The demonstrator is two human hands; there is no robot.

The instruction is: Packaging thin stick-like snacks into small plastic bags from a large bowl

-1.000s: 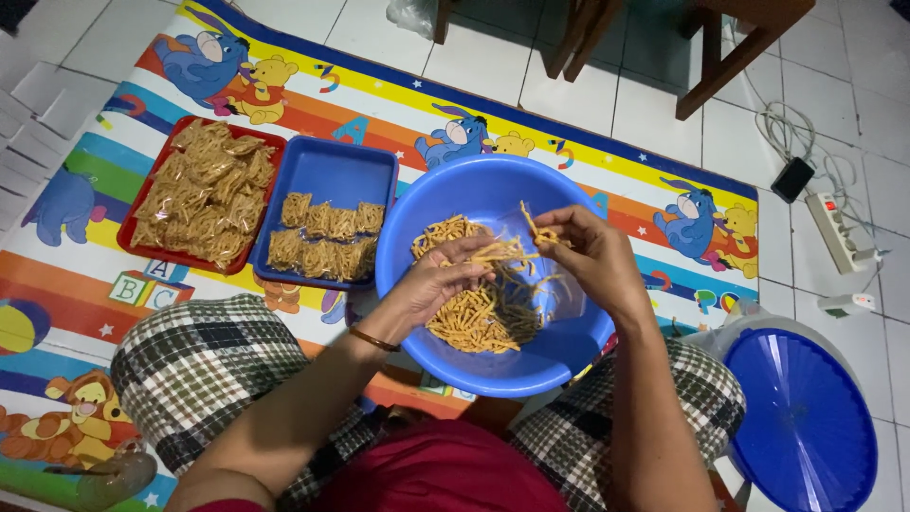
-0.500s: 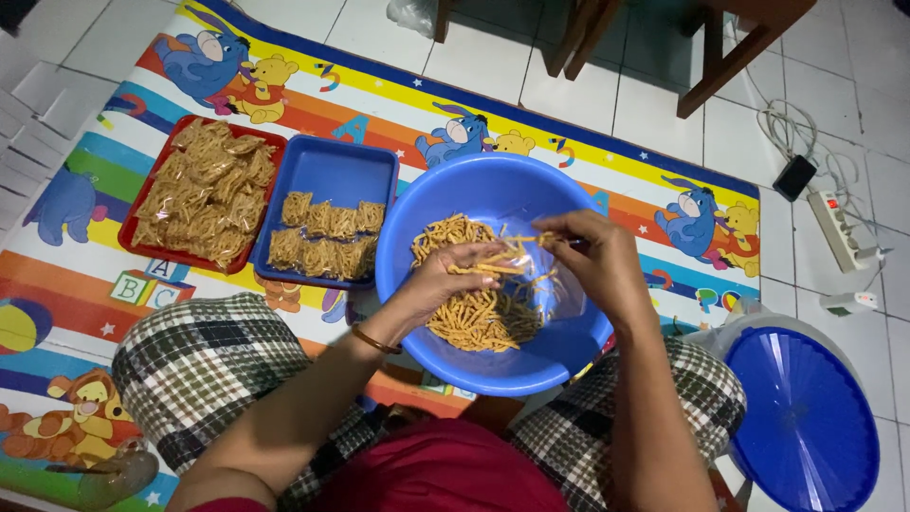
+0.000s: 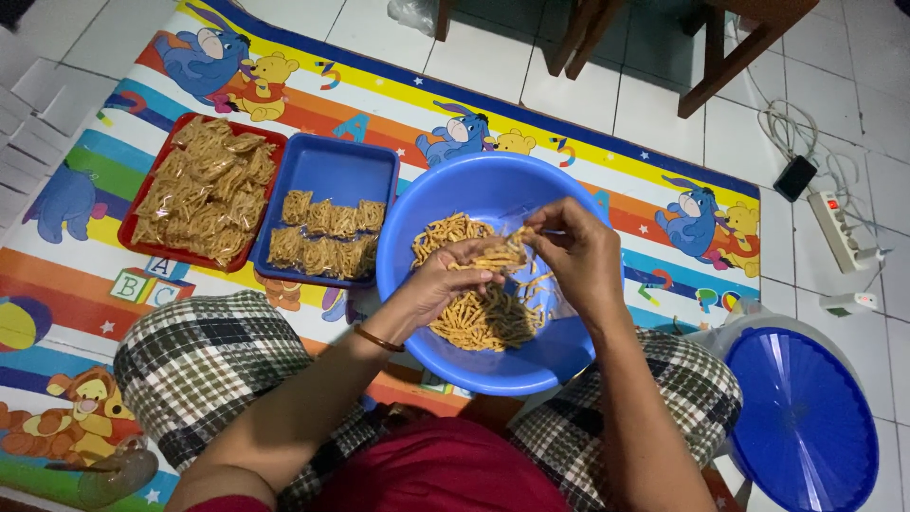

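Both hands now sit slightly lower over the blue basin [image 3: 493,190]. Left hand [image 3: 445,280] fingers grip snack sticks [image 3: 483,318]; right hand [image 3: 578,251] fingers pinch a clear bag [image 3: 555,289].

Glossy plastic basin [image 3: 493,194], clear film bag [image 3: 550,284], checked cloth.

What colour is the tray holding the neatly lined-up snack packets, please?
Blue; the tray shows best in the head view, beside the red tray.

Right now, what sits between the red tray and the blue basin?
In the head view, a blue tray holding small packed snack bags lies between the red tray and the blue basin.
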